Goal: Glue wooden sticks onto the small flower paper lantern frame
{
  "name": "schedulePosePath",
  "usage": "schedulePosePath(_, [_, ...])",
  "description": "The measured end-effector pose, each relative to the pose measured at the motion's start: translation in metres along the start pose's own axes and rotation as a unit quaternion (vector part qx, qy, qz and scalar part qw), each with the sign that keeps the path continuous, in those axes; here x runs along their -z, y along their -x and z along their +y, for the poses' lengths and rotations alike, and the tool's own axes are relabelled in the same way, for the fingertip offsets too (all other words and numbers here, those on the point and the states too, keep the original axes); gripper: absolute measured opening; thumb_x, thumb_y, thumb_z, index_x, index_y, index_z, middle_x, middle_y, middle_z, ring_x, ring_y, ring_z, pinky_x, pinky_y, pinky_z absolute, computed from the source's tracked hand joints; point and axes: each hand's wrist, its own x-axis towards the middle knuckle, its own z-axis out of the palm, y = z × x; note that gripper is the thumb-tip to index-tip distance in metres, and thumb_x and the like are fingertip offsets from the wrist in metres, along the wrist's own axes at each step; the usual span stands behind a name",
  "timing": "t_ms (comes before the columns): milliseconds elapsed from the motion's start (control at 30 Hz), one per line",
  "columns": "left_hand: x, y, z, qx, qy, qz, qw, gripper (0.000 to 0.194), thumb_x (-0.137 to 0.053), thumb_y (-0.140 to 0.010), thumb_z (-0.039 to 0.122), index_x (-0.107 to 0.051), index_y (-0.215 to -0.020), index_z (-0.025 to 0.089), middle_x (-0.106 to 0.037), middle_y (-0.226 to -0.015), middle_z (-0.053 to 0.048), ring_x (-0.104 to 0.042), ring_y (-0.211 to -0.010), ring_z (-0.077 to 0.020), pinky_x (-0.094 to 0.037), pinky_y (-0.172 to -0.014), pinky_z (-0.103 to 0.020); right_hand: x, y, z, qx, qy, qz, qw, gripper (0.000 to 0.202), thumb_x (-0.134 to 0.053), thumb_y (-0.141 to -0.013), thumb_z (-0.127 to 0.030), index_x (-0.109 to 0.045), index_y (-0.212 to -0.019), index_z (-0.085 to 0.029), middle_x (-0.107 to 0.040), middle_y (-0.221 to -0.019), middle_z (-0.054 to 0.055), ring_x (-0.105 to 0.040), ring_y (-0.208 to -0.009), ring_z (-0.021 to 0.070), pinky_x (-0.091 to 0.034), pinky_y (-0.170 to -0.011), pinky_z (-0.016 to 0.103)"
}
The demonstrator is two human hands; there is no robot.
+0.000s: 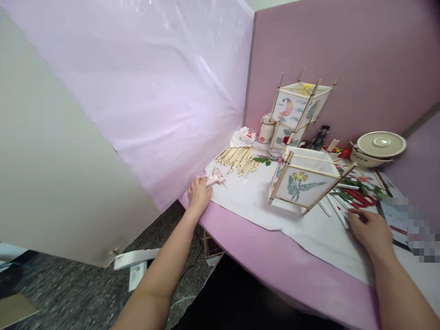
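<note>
My left hand [198, 195] rests at the table's left corner, fingers wrapped around a pink glue gun [216, 177] lying on the white paper sheet [247, 195]. My right hand [369, 230] lies near the table's front right, fingertips touching white sticks [338, 211] beside red scissors [360, 197]. Between the hands stands a paper lantern [304, 182] with a bamboo frame and a painted butterfly and flower. A pile of bamboo sticks [239, 159] lies behind the glue gun.
Two stacked painted lanterns [299, 112] stand at the back by the pink wall. A lidded cream pot [376, 149] sits at the back right, a small white jar [266, 129] and crumpled bag [243, 136] at the back. The pink table edge [275, 256] drops to a dark floor.
</note>
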Motion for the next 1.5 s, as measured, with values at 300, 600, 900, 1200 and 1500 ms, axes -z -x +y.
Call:
schedulePosePath(300, [0.001,-0.010,0.014,-0.021,-0.009,0.027,0.999,0.042,-0.051,-0.084,0.030,-0.052,-0.124,0.017,-0.053,-0.122,-0.017,-0.046,-0.117,-0.0361,-0.037,-0.095,-0.054,0.004,0.004,-0.012,0.032,-0.033,0.004,0.999,0.043,-0.047,-0.072,-0.040,-0.072,-0.093,-0.013,-0.066,-0.095,0.016,-0.058,-0.092,0.0291,-0.044,-0.086,0.042])
schedulePosePath(600, [-0.003,-0.008,0.082,-0.142,0.193,0.033,0.970,0.034,-0.048,-0.086,0.031,-0.053,-0.118,0.020,-0.057,-0.121,-0.009,-0.049,-0.117,-0.0259,-0.038,-0.101,-0.044,0.007,0.007,-0.023,0.021,-0.129,0.054,0.990,0.036,-0.048,-0.075,-0.036,-0.069,-0.091,-0.012,-0.065,-0.098,0.015,-0.058,-0.092,0.0254,-0.044,-0.087,0.040])
schedulePosePath(900, [0.024,-0.044,0.029,-0.039,-0.034,-0.079,0.996,0.057,-0.046,-0.084,0.050,-0.044,-0.133,0.019,-0.045,-0.135,-0.018,-0.040,-0.124,-0.0396,-0.037,-0.096,-0.057,0.134,-0.030,-0.144,0.143,-0.264,0.086,0.950,0.030,-0.056,-0.082,-0.039,-0.068,-0.097,-0.017,-0.069,-0.096,0.008,-0.062,-0.086,0.0197,-0.048,-0.078,0.033])
schedulePosePath(1200, [0.027,-0.031,-0.018,-0.041,-0.110,-0.167,0.979,0.062,-0.047,-0.084,0.038,-0.038,-0.137,0.008,-0.049,-0.130,-0.020,-0.047,-0.120,-0.0348,-0.039,-0.096,-0.043,0.136,-0.079,-0.264,0.349,0.051,-0.213,0.911,0.017,-0.072,-0.068,-0.024,-0.071,-0.084,-0.020,-0.069,-0.078,0.003,-0.061,-0.067,0.0160,-0.044,-0.061,0.027])
schedulePosePath(1500, [0.013,-0.043,0.007,-0.079,-0.120,-0.158,0.977,0.053,-0.043,-0.086,0.044,-0.047,-0.129,0.013,-0.051,-0.124,-0.020,-0.050,-0.114,-0.0374,-0.042,-0.091,-0.048,0.116,-0.076,-0.285,0.346,0.207,-0.222,0.888,0.021,-0.065,-0.074,-0.019,-0.059,-0.056,-0.011,-0.060,-0.062,0.005,-0.063,-0.070,0.0159,-0.044,-0.071,0.032])
